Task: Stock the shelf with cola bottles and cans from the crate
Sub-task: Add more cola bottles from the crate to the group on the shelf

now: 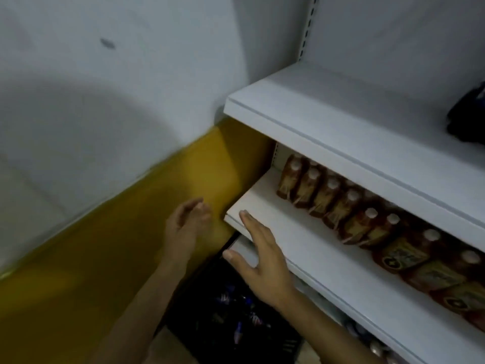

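Observation:
A white shelf unit stands at the right. Its middle shelf [309, 248] carries a row of several brown bottles [349, 208] with white caps along the back. My right hand [262, 261] hovers open, fingers spread, over the front left corner of that shelf and holds nothing. My left hand [186, 222] hangs open and empty just left of the shelf, in front of the yellow wall band. Below both hands a black crate [231, 316] stands on the floor, with dark cola items dimly visible inside.
The top shelf [328, 122] is bare except for a dark blue object [467, 116] at the far right edge. A lower shelf shows some can tops [378, 348] at the bottom right. The white wall with a yellow band [131, 232] closes the left side.

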`<state>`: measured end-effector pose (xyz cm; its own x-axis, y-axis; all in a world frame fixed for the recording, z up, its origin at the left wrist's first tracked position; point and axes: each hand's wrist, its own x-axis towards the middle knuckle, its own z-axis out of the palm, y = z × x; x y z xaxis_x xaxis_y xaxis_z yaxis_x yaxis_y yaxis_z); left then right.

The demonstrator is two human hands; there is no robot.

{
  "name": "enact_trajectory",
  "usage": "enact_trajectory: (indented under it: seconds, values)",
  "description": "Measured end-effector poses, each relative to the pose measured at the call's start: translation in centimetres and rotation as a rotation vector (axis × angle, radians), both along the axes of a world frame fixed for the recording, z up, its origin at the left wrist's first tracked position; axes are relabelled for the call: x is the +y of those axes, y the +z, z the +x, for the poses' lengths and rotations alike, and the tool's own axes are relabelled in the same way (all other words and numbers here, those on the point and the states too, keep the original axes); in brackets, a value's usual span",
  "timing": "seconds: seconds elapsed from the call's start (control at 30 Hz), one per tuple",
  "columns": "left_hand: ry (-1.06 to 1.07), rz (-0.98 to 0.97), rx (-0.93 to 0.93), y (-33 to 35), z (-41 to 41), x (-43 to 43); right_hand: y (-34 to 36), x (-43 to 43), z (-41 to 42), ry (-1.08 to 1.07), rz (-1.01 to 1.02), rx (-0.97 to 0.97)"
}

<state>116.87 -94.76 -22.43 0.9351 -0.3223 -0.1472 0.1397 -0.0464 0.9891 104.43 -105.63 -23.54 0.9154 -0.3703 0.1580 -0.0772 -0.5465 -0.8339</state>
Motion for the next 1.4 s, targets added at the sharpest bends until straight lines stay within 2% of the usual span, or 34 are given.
enact_trajectory:
  seconds: [0.23, 0.37, 0.47, 0.6, 0.67, 0.77, 0.9, 1.0, 1.1, 1.23, 1.3, 1.4]
  values:
    - [0.003, 0.289, 0.333, -14.6, 1.6, 8.7, -14.6, 3.9, 2.0, -0.014, 0.342, 0.447]
    - [-0.071, 0.393, 0.475, -24.8, -0.1, 11.9, -25.8, 4.7, 0.3, -0.124, 0.575, 0.770]
    - [-0.114, 0.383, 0.647, -32.9, -2.0, 13.8, -34.9, 5.4, -2.3, -0.132, 0.617, 0.976]
    - [-0.093, 0.403, 0.774, -42.6, -4.3, 14.2, -45.6, 7.0, -5.9, -0.154, 0.712, 1.196]
    - [-0.132, 0.477, 0.756, -46.6, -4.9, 13.6, -50.4, 7.5, -6.7, -0.147, 0.701, 1.244]
    - [-0.361, 0.658, 0.597, -52.3, -4.5, 12.4, -57.0, 8.6, -5.6, -0.156, 0.684, 1.275]
    - [-0.692, 0.884, 0.235, -60.0, -2.6, 10.8, -65.1, 10.6, -2.1, -0.097, 0.569, 1.164]
    - [-0.842, 0.964, 0.149, -65.2, -1.6, 10.1, -69.3, 12.0, 1.1, -0.056, 0.482, 1.061]
    - [-0.793, 0.906, 0.156, -68.5, -1.3, 9.9, -73.5, 12.9, 3.8, 0.043, 0.396, 1.055]
    - [-0.742, 0.863, 0.175, -70.0, -1.5, 10.5, -75.6, 13.4, 5.9, 0.314, 0.336, 1.235]
    - [-0.735, 0.847, 0.163, -69.4, -1.6, 10.9, -74.5, 12.9, 6.8, 0.260, 0.382, 1.255]
    - [-0.669, 0.834, 0.104, -66.8, -1.0, 10.9, -71.0, 10.9, 7.9, 0.034, 0.637, 1.267]
